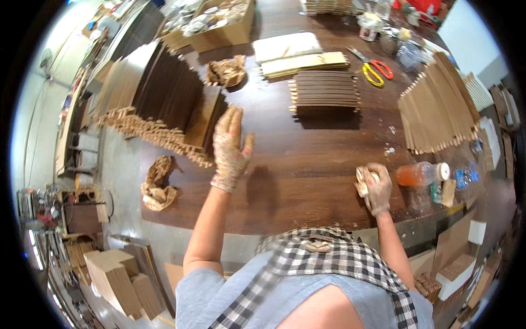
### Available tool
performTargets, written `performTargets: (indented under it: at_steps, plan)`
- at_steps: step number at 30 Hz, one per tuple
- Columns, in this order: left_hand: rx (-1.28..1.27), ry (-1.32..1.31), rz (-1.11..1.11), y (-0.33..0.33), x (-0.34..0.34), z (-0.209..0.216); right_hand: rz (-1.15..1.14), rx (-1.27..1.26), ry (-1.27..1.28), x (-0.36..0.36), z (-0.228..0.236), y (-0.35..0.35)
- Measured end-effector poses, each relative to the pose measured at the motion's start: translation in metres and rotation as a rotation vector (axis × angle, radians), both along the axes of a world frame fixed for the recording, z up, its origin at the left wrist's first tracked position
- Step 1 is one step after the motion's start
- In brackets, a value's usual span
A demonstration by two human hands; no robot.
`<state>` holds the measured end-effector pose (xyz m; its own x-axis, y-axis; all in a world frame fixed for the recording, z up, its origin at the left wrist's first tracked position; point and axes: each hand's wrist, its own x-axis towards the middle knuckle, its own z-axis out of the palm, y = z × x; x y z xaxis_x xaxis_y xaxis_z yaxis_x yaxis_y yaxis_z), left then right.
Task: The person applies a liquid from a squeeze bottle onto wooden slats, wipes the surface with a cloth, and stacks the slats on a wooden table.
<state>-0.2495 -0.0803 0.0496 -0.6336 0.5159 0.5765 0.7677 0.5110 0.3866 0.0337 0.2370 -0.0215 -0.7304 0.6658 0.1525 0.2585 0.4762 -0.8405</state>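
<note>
My left hand, in a patterned glove, has its fingers stretched out beside the right end of a row of dark brown wooden panels. Light peg-like ends stick out along the row's near edge. Whether the fingertips touch the last panel, I cannot tell. At the right, my gloved right hand is closed around a crumpled, off-white and brown wad, low over the table. Just right of that hand lies a clear bottle of orange liquid with a white cap.
Crumpled brown paper lies near the left table edge, with another piece farther back. A stack of brown slats sits mid-table, beside yellow-and-red-handled scissors. More brown panels stand right. A cardboard box holds assorted items.
</note>
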Motion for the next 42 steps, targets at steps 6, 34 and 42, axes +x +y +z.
performTargets:
  at_steps: [6, 34, 42]
  plan:
    - [0.412, -0.644, -0.009, 0.107, 0.000, -0.106, 0.162, -0.945, 0.252, -0.123, 0.011, 0.031]
    - [0.077, -0.575, -0.304, 0.043, 0.148, -0.091, 0.135, 0.644, -0.033, -0.058, -0.019, -0.063]
    - [0.026, -0.499, -0.358, 0.037, 0.144, -0.091, 0.118, 0.423, 0.116, -0.044, 0.025, -0.053]
